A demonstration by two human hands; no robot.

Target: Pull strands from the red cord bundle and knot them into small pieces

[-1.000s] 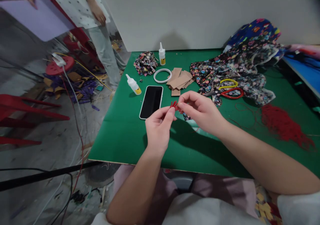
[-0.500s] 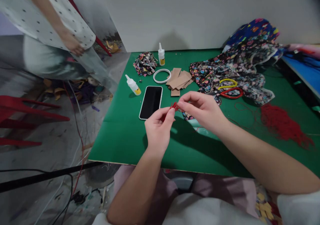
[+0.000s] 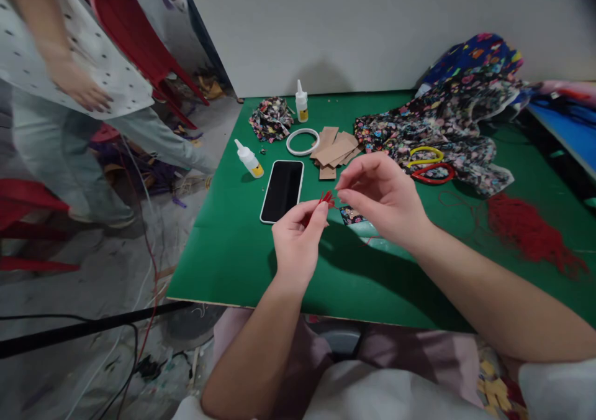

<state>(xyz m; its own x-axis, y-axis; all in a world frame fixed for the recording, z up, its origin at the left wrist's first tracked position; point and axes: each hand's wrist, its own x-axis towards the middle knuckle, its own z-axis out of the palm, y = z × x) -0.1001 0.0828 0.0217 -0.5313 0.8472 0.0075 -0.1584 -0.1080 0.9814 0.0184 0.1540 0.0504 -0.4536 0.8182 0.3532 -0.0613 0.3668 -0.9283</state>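
Observation:
My left hand (image 3: pixel 298 240) is closed over the green table, thumb pressed against the fingers. It pinches a small bundle of red thread (image 3: pixel 328 199), whose loose ends fan out past the fingertips. Just to the right, my right hand (image 3: pixel 384 199) is held with thumb and forefinger tips close together, a little apart from the bundle. Anything between those tips is too fine to make out. Beneath the right hand lies a small floral fabric piece (image 3: pixel 351 215). Farther right, a tangled heap of red thread (image 3: pixel 531 233) rests on the table.
A phone (image 3: pixel 282 191), two glue bottles (image 3: pixel 250 161), a white ring (image 3: pixel 302 151), cardboard pieces (image 3: pixel 336 150) and a floral fabric bunch (image 3: pixel 271 119) lie on the table. Scissors (image 3: pixel 433 173) rest by floral cloth (image 3: pixel 419 122). A person (image 3: pixel 84 91) stands left, near a red chair (image 3: pixel 135 35).
My right hand has drawn slightly up and right, away from the thread bundle, whose ends now show spread. My left hand barely moved. The person at the left has shifted left.

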